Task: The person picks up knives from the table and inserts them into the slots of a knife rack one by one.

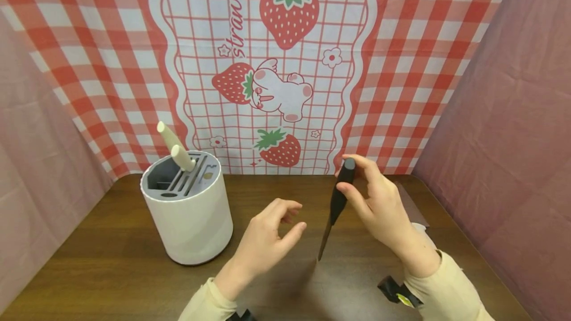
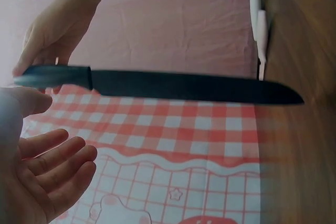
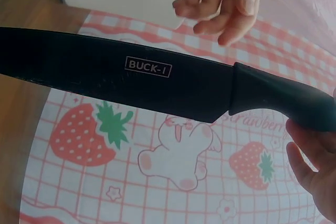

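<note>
A large knife with a black handle (image 1: 340, 197) is pinched near its handle's end by the right hand (image 1: 383, 207), blade pointing down above the wooden table. Its dark blade (image 2: 189, 86) spans the left wrist view, and the blade (image 3: 115, 72) reads "BUCK-1" in the right wrist view. To the left of the knife, the left hand (image 1: 267, 237) is apart from it, fingers loosely bent and holding nothing. The right hand (image 3: 315, 166) supports the handle from below in the right wrist view.
A white round knife block (image 1: 192, 227) with a grey slotted top stands at the left, two cream handles (image 1: 171, 137) rising from it. White-handled items (image 2: 255, 11) lie on the table (image 1: 111, 261) at the right. A strawberry-print cloth (image 1: 276, 98) hangs behind; pink cloth (image 1: 504, 128) borders the sides.
</note>
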`<control>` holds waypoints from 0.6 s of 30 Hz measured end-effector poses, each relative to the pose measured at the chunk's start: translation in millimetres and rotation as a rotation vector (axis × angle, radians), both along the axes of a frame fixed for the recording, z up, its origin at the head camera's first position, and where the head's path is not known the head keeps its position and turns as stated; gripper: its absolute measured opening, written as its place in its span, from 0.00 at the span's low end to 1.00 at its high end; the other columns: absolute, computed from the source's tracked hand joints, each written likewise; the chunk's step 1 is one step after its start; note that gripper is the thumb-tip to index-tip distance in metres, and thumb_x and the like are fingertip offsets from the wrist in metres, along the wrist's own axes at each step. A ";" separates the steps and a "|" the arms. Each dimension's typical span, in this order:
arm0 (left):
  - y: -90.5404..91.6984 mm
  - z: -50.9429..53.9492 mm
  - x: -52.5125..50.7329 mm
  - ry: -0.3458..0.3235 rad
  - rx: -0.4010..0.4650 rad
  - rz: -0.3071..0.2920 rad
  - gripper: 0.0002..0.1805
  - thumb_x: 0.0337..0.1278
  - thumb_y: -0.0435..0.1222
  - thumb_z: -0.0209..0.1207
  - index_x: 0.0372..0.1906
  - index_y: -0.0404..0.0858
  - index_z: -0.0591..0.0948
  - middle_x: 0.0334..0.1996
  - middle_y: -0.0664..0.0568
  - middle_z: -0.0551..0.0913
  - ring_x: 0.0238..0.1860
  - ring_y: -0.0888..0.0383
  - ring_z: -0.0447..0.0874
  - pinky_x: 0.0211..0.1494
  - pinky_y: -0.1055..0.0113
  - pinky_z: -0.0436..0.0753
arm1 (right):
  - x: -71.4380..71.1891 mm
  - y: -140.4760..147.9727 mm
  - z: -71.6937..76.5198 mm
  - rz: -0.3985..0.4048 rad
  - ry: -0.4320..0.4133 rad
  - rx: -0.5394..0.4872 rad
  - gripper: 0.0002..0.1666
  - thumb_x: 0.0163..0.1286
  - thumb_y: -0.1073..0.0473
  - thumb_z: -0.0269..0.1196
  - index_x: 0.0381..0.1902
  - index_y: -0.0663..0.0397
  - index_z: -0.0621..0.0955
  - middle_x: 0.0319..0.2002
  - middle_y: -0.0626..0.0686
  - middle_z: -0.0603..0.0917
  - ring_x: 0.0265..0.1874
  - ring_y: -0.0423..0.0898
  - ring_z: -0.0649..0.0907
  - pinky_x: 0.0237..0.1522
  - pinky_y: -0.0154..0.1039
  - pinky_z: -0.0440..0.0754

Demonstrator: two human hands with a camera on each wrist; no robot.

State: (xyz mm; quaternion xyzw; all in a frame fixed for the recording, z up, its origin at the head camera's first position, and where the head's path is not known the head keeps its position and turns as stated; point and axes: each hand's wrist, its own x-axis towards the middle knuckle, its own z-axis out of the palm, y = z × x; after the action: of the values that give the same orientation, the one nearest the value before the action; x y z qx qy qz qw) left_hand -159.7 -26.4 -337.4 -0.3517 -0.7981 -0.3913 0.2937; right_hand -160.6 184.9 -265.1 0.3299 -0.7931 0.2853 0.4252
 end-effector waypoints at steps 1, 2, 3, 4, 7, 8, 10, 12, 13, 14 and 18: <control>1.8 0.6 0.4 -0.005 -0.006 -0.002 0.14 0.52 0.38 0.60 0.45 0.39 0.76 0.36 0.57 0.78 0.35 0.65 0.77 0.39 0.73 0.79 | -0.1 -1.3 0.3 0.009 0.001 -0.005 0.34 0.64 0.41 0.50 0.53 0.66 0.70 0.31 0.53 0.80 0.32 0.41 0.78 0.31 0.33 0.73; 3.3 1.2 0.8 -0.009 -0.008 -0.004 0.14 0.52 0.38 0.60 0.45 0.40 0.76 0.36 0.57 0.78 0.36 0.65 0.77 0.39 0.73 0.78 | -0.2 -2.6 0.9 0.016 0.002 -0.011 0.33 0.64 0.41 0.50 0.53 0.65 0.71 0.32 0.53 0.79 0.33 0.42 0.78 0.33 0.32 0.73; 4.7 2.2 1.2 -0.015 -0.010 -0.005 0.14 0.52 0.39 0.59 0.45 0.40 0.76 0.36 0.57 0.78 0.36 0.66 0.76 0.39 0.73 0.78 | -0.1 -3.7 1.4 0.023 0.000 -0.014 0.33 0.64 0.41 0.50 0.53 0.65 0.71 0.32 0.53 0.79 0.33 0.43 0.77 0.34 0.32 0.72; 6.0 3.3 1.3 -0.020 -0.009 -0.008 0.14 0.52 0.39 0.59 0.45 0.41 0.76 0.37 0.57 0.78 0.37 0.65 0.77 0.40 0.73 0.78 | 0.0 -4.8 1.8 0.030 -0.002 -0.018 0.33 0.64 0.41 0.51 0.52 0.65 0.71 0.33 0.53 0.78 0.34 0.43 0.77 0.35 0.32 0.72; 9.3 7.6 1.4 -0.035 -0.001 -0.020 0.14 0.53 0.39 0.59 0.45 0.42 0.76 0.37 0.57 0.78 0.38 0.64 0.77 0.41 0.72 0.78 | 0.2 -7.8 2.8 0.046 -0.014 -0.021 0.33 0.64 0.42 0.51 0.52 0.65 0.71 0.34 0.53 0.77 0.35 0.44 0.77 0.37 0.32 0.71; 10.5 9.3 1.2 -0.040 0.005 -0.026 0.14 0.53 0.39 0.59 0.45 0.42 0.76 0.37 0.56 0.78 0.39 0.64 0.77 0.42 0.71 0.78 | 0.3 -8.8 2.9 0.051 -0.015 -0.023 0.32 0.64 0.42 0.51 0.52 0.65 0.71 0.34 0.53 0.77 0.35 0.44 0.77 0.37 0.31 0.71; 12.7 12.8 0.7 -0.053 0.017 -0.036 0.14 0.53 0.39 0.59 0.46 0.42 0.76 0.37 0.56 0.78 0.39 0.64 0.77 0.43 0.72 0.78 | 0.0 -11.1 3.0 0.061 -0.010 -0.028 0.32 0.64 0.42 0.51 0.52 0.65 0.71 0.34 0.53 0.77 0.35 0.44 0.77 0.36 0.31 0.71; 15.4 15.5 0.0 -0.071 0.029 -0.049 0.14 0.54 0.39 0.59 0.46 0.42 0.75 0.37 0.56 0.79 0.40 0.64 0.77 0.43 0.72 0.78 | -0.4 -13.5 2.9 0.072 -0.003 -0.035 0.33 0.64 0.42 0.51 0.52 0.65 0.71 0.34 0.54 0.77 0.35 0.44 0.77 0.35 0.31 0.72; 16.9 16.9 -0.2 -0.084 0.036 -0.059 0.15 0.54 0.40 0.59 0.46 0.42 0.75 0.38 0.55 0.79 0.40 0.64 0.77 0.44 0.71 0.78 | -0.6 -14.7 2.8 0.078 0.000 -0.039 0.33 0.64 0.42 0.51 0.52 0.65 0.71 0.33 0.54 0.77 0.35 0.44 0.78 0.35 0.31 0.72; 18.4 18.0 -0.6 -0.097 0.042 -0.067 0.15 0.54 0.40 0.59 0.47 0.42 0.75 0.38 0.56 0.79 0.40 0.64 0.77 0.44 0.71 0.77 | -0.5 -15.9 2.8 0.082 -0.004 -0.042 0.32 0.64 0.42 0.51 0.52 0.65 0.71 0.33 0.54 0.77 0.34 0.43 0.77 0.35 0.32 0.73; 23.8 19.1 -2.3 -0.144 0.070 -0.099 0.14 0.55 0.41 0.58 0.46 0.42 0.76 0.39 0.57 0.79 0.40 0.65 0.77 0.45 0.70 0.77 | 1.3 -19.7 3.0 0.081 -0.042 -0.043 0.31 0.64 0.43 0.52 0.53 0.64 0.70 0.34 0.53 0.77 0.35 0.43 0.77 0.36 0.34 0.73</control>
State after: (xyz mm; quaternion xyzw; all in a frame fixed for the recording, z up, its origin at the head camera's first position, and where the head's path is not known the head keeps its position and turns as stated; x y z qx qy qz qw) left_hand -162.0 -2.6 -318.4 -0.3513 -0.7846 -0.4571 0.2280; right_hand -159.3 165.2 -262.1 0.3464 -0.7817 0.3259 0.4033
